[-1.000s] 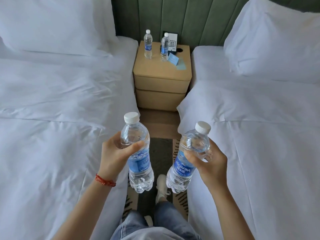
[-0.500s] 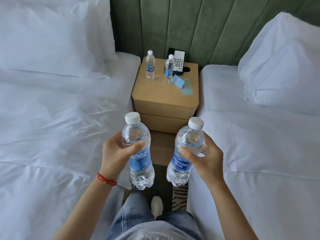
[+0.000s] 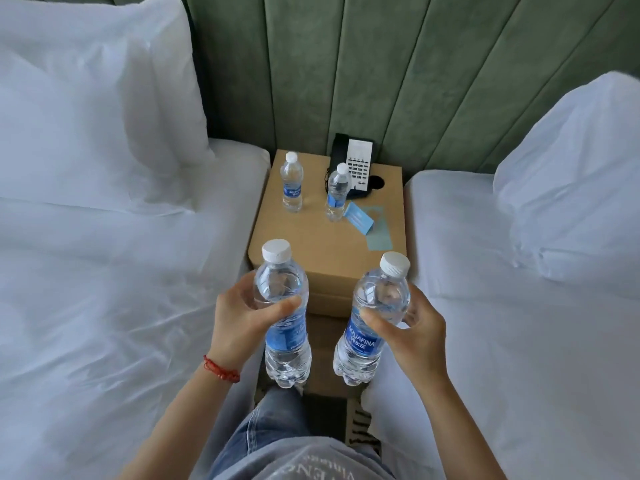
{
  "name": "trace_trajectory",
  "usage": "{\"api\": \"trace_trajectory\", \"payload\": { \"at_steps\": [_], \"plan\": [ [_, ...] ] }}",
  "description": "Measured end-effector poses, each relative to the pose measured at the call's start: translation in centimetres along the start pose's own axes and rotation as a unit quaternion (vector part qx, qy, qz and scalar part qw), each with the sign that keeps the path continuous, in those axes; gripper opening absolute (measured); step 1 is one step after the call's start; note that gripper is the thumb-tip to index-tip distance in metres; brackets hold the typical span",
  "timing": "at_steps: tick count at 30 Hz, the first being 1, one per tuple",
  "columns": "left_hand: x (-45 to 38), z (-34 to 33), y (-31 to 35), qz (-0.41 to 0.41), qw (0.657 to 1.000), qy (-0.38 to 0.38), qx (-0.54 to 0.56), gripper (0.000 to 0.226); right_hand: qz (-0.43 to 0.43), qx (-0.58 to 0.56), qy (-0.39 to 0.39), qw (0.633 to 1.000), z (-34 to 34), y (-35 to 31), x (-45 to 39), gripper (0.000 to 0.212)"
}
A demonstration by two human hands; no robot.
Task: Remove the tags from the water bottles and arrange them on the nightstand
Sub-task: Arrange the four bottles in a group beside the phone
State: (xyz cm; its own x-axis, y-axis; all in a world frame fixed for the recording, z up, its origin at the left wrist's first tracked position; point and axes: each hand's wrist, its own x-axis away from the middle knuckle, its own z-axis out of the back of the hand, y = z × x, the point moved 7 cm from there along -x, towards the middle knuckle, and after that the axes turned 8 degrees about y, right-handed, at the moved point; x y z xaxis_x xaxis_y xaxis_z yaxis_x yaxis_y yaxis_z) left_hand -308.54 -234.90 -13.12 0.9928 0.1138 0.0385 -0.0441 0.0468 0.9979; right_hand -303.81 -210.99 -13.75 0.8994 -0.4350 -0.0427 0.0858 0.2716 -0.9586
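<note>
1. Left hand (image 3: 242, 315) wraps the upper body of a clear plastic water bottle with white ribbed cap and blue label (image 3: 285, 327): thumb across the front, fingers curled behind. Bottle upright, in the air.
2. Right hand (image 3: 417, 332) grips a second clear plastic bottle with a blue AQUAFINA label (image 3: 369, 327) the same way, thumb on the front just above the label. It tilts slightly, cap to the right.
3. Both held bottles sit side by side, apart, in front of the tan box-shaped nightstand (image 3: 311, 244), not on it.
4. On the nightstand top: two smaller-looking clear bottles, the left standing bottle (image 3: 292, 183) and the right standing bottle (image 3: 337, 194), upright and apart.
5. Light blue folded card tag (image 3: 358, 218) lies just beside the right standing bottle; a flat pale blue card (image 3: 379, 233) lies under it.
6. Black-and-white keypad phone (image 3: 356, 164) at the back.
7. Red cord bracelet (image 3: 221, 368) on left wrist. Wrinkled white beds either side, green padded headboard (image 3: 346, 81) behind.
</note>
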Motion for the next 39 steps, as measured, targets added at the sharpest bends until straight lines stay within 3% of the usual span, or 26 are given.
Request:
{"api": "trace_trajectory", "payload": {
  "at_steps": [4, 10, 14, 17, 27, 39],
  "plan": [
    [-7.0, -1.3, 0.0, -0.002, 1.000, -0.015, -0.023, 0.047, -0.012, 0.014, -0.001, 1.000, -3.1, -0.1, -6.4, 0.061],
    [-15.2, -3.0, -1.1, 0.012, 0.998, -0.016, -0.066, 0.050, -0.030, 0.038, 0.017, 0.999, -5.9, 1.0, -13.5, 0.074],
    [-19.4, -4.3, -2.8, 0.031, 0.995, -0.013, -0.089, 0.056, -0.038, 0.043, -0.007, 0.998, -7.9, 2.5, -17.4, 0.070],
    [-21.9, -5.2, -4.4, 0.058, 0.994, -0.011, -0.091, 0.067, -0.048, 0.057, -0.031, 0.997, -9.1, 4.3, -20.1, 0.069],
    [-28.3, -7.6, -12.0, 0.155, 0.979, 0.005, -0.134, 0.064, -0.133, 0.034, -0.091, 0.986, -12.6, 10.8, -27.2, 0.064],
    [-32.9, -9.3, -17.5, 0.163, 0.969, -0.030, -0.182, 0.070, -0.194, 0.051, -0.081, 0.976, -16.1, 15.2, -30.7, 0.065]
  ]
}}
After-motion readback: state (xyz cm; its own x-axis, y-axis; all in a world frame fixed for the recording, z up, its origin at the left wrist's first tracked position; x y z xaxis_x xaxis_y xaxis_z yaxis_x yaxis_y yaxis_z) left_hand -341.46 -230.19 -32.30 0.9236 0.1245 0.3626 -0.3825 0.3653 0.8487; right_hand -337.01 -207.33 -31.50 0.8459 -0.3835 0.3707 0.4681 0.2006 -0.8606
